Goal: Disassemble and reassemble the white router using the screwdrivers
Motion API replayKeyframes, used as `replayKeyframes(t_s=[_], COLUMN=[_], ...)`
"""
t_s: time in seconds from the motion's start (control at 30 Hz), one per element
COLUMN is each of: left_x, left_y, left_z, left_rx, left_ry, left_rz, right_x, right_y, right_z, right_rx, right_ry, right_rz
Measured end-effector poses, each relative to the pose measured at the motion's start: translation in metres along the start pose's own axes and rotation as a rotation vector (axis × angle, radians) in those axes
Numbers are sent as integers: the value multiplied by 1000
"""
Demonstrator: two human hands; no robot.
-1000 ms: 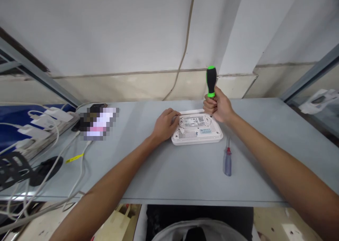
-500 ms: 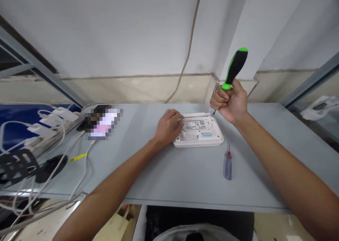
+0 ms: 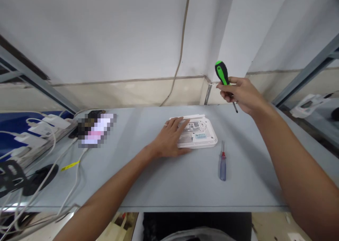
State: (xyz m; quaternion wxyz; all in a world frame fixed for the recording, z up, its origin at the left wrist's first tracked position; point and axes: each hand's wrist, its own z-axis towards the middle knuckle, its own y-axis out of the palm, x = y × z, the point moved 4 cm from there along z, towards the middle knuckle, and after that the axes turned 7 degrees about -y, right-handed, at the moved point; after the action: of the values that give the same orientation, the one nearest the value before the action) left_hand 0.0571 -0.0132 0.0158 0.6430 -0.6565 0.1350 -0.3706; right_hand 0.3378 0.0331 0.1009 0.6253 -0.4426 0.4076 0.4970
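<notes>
A white router (image 3: pixel 209 135) lies on the grey table (image 3: pixel 169 184), its vented, labelled underside facing up. My left hand (image 3: pixel 171 138) rests over its left end with the fingers spread, thumb along the near edge, covering part of the labels. In the air to the right, my right hand (image 3: pixel 239 92) is closed around a green-and-black screwdriver (image 3: pixel 221 72). The handle's end points up and left, and the metal tip points down and right, apart from the router. A smaller screwdriver with a clear purplish handle (image 3: pixel 222 168) lies on the table, right of and nearer than the router.
A phone with a blurred screen (image 3: pixel 97 129) lies at the left, a cable plugged in. Beyond it are a power strip with white chargers (image 3: pixel 41 128), loose cables and a black stand (image 3: pixel 13 177). The wall (image 3: pixel 119 39) stands behind; a metal frame (image 3: pixel 304 71) rises at the right.
My left hand has spread over the router's left end. My right hand has moved away from the router to the right, and the green-and-black screwdriver has tipped over to the left.
</notes>
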Motion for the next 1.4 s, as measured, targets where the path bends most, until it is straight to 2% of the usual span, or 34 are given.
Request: replayKeyframes(t_s=[0.2,0.3,0.43,0.5,0.57,0.73,0.83,0.93,1.07,1.13,1.23,1.33,1.4], left_x=[1,-2,-21,-31,-37,-34,-35,-42,-50,-50,-48,-49,-52], left_y=[-8,-13,-27,-37,-46,-60,-65,-72,-83,-87,-91,-92,-90], left_z=[4,4,0,-2,-4,-6,-8,-13,-25,-29,-29,-25,-23], left_rx=[13,-7,-73,-134,-187,-267,-302,-411,-589,-636,-597,-428,-296], left_ry=[-32,-58,-170,-184,-197,-189,-157,-130,-134,-159,-195,-308,-451], left_rz=[-88,-147,-451,-626,-703,-755,-797,-839,-956,-980,-955,-982,-1063], right_x=[-3,4,18,24,29,38,41,47,56,58,51,31,19], right_y=[8,11,14,20,30,63,61,54,57,63,74,87,91], right_z=[-4,-5,-8,-9,-11,-22,-21,-16,-14,-16,-25,-38,-43], right_rx=[-109,-216,-373,-387,-406,-641,-598,-535,-571,-607,-712,-932,-1010], right_ry=[55,164,315,351,373,452,431,413,424,430,413,319,235], right_rz=[-77,-189,-327,-293,-238,1,-68,-105,-92,-98,-60,178,323])
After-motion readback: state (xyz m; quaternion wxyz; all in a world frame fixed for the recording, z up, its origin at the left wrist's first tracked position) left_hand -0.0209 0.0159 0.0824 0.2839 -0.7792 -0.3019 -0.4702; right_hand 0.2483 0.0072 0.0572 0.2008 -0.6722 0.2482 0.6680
